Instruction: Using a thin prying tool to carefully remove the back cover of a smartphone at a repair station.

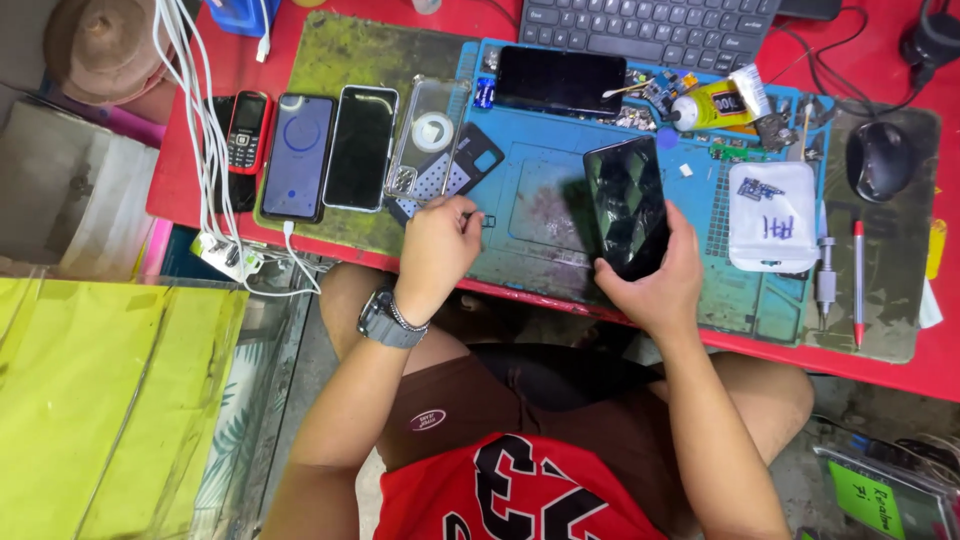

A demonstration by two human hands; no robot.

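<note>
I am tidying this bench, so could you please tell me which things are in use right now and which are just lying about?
In use:
- black phone, held by the right hand
- small tool tip, pinched in the left hand
- blue work mat beneath

Lying about:
- clear phone case
- glue tube
- white parts box
- computer mouse
- red pen

The left hand point(437, 248) is curled into a loose fist, fingertips pinched together, with the forearm reaching up from the lower left. The right hand point(655, 282) is cupped palm-up, its fingers wrapped around what it grips, the forearm angling in from the lower right.
</note>
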